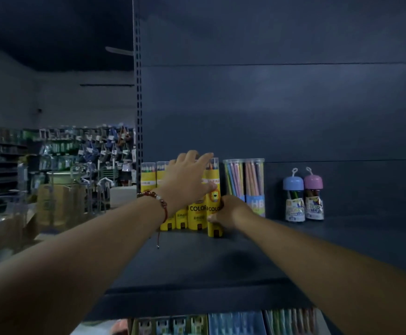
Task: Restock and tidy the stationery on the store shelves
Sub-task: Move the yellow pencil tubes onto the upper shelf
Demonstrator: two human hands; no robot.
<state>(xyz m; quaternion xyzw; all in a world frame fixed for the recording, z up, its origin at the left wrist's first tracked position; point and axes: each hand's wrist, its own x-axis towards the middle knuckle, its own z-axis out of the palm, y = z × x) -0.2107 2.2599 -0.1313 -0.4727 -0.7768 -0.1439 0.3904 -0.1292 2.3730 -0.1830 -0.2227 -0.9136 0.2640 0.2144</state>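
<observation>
The right hand (228, 211) holds in its grip the front yellow tube (214, 213), round, upright on the dark shelf (245, 257). The left hand (187, 180), fingers straight, rests on other tubes (197, 216).

The shelf (257, 257) looks like dark painted metal with a dull, smooth top. The yellow pencil tubes (197, 213) look like smooth printed paper card. The tall pencil tubs (244, 184) are made of clear shiny plastic. Round shiny beads are strung on the bracelet (157, 199).
</observation>
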